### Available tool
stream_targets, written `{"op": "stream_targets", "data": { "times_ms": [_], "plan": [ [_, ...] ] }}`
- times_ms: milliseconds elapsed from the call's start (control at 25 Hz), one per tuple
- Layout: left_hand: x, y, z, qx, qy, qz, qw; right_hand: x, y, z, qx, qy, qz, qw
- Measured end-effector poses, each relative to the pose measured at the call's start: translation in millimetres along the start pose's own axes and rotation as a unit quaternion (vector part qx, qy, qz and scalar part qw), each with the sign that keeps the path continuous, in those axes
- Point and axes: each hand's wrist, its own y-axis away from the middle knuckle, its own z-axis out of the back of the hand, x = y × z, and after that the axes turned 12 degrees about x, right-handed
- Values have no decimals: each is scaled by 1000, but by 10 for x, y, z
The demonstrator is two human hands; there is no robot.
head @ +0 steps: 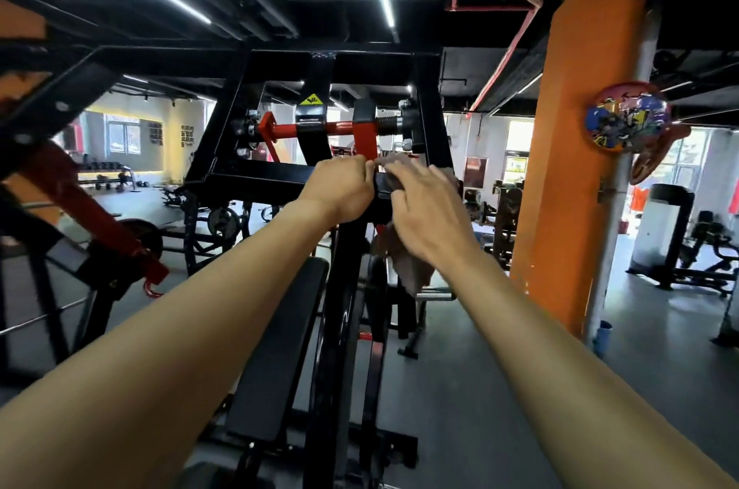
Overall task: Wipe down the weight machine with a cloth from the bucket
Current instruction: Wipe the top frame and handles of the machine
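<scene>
The weight machine (pixel 256 172) has a black square frame at head height with a red pivot bar (pixel 340 126) across it. Both my arms reach up to its lower crossbar. My left hand (pixel 340 188) curls over the crossbar next to the red upright. My right hand (pixel 428 208) lies with spread fingers on a brownish cloth (pixel 412 268), pressing it against the frame; the cloth hangs down below my palm. No bucket is in view.
A black padded bench (pixel 280 348) runs below my arms. An orange pillar (pixel 576 152) stands on the right, a blue bin (pixel 602 336) at its foot. A red-and-black lever arm (pixel 100 224) juts in from the left. Other gym machines fill the grey floor behind.
</scene>
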Motion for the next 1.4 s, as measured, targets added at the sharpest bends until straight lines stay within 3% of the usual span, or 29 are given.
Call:
{"op": "stream_targets", "data": {
  "times_ms": [120,280,600,720,960,1160,1280,1400],
  "plan": [
    [61,33,26,10,38,-25,999,-13,-168,62,-8,15,-53,998],
    [412,93,103,-47,61,-35,996,264,-87,-217,-52,33,-51,997],
    [1511,95,405,-68,25,-53,996,1154,-711,-613,81,-35,-27,996],
    [1775,115,409,-54,21,-39,998,1398,-786,-824,64,-101,2,993],
    [2359,257,468,-108,71,-83,988,1263,-874,-1011,-99,50,-106,988],
    [2602,372,461,-65,73,-161,982,1896,-1211,-1460,-61,159,-96,981],
    [2685,384,496,-43,90,-180,979,1918,-1237,-1454,-57,219,-67,972],
    [2713,405,520,-27,140,-168,975,1789,-1223,-1299,-63,242,-160,955]
  ]
}}
